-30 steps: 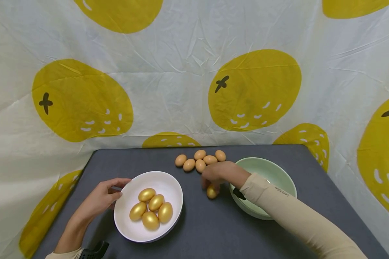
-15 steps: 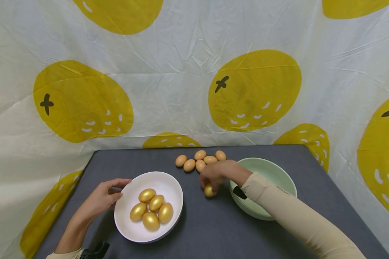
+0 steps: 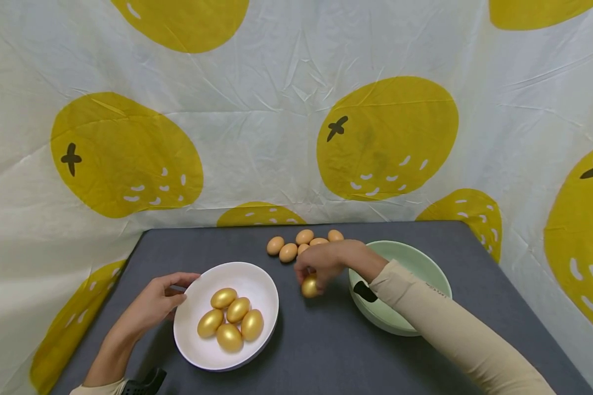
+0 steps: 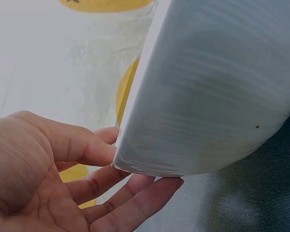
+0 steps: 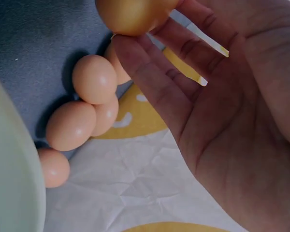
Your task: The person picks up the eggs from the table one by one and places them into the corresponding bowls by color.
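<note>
My right hand (image 3: 323, 263) pinches a golden egg (image 3: 309, 286) between thumb and fingertips, over the table between the two bowls. In the right wrist view, the golden egg (image 5: 135, 14) sits at the fingertips, partly cut off by the top of the frame. On the left, my left hand (image 3: 155, 299) grips the rim of a white bowl (image 3: 190, 343). The left wrist view shows the thumb and fingers at the rim of the white bowl (image 4: 208, 92). Several golden eggs (image 3: 229, 337) lie inside it.
Several brown eggs (image 3: 288, 252) lie at the back middle of the dark grey table (image 3: 311, 351), some hidden behind my right hand. A green bowl (image 3: 435, 274) stands on the right, under my right forearm. A white cloth (image 3: 262, 148) with yellow fruit prints hangs behind.
My right hand has moved left, away from the green bowl and toward the white one, carrying the golden egg. The left hand and white bowl have stayed put.
</note>
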`<state>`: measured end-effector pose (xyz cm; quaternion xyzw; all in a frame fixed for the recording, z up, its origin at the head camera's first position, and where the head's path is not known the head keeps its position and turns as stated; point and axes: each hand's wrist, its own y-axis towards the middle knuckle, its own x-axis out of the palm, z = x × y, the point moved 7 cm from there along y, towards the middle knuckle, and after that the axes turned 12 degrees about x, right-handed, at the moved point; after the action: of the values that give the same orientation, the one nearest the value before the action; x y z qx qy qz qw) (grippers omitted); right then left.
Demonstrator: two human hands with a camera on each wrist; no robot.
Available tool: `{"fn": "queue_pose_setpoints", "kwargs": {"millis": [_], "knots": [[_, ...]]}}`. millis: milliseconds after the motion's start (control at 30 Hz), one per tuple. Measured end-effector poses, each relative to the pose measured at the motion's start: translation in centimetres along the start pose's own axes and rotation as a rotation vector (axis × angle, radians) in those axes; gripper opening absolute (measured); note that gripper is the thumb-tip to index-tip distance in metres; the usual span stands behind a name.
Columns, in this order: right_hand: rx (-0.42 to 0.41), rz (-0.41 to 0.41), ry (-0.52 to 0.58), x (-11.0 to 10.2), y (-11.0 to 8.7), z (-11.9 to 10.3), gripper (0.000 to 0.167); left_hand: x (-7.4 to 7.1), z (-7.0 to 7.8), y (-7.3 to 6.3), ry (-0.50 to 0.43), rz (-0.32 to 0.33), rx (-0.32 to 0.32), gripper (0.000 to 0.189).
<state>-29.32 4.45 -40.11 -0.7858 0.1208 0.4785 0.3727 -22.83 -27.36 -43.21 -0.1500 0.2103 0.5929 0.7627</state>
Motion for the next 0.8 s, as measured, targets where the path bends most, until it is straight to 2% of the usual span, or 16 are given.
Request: {"fn": "queue_pose_setpoints", "kwargs": {"millis": [333,567,800], "knots": [[-0.047,0.045,-0.028,-1.3,-0.3,-1.0,0.032,0.0,0.0,0.0,0.0,-0.002,-0.014,0.045],[-0.113,0.02,0.083,-2.1,-0.3,-2.1,0.033,-0.1,0.1,0.0,0.0,-0.002,-0.013,0.045],[-0.19,0.061,0.083,-3.0,-0.7,-3.5,0.033,0.0,0.1,0.0,-0.008,-0.004,-0.01,0.045]]}}
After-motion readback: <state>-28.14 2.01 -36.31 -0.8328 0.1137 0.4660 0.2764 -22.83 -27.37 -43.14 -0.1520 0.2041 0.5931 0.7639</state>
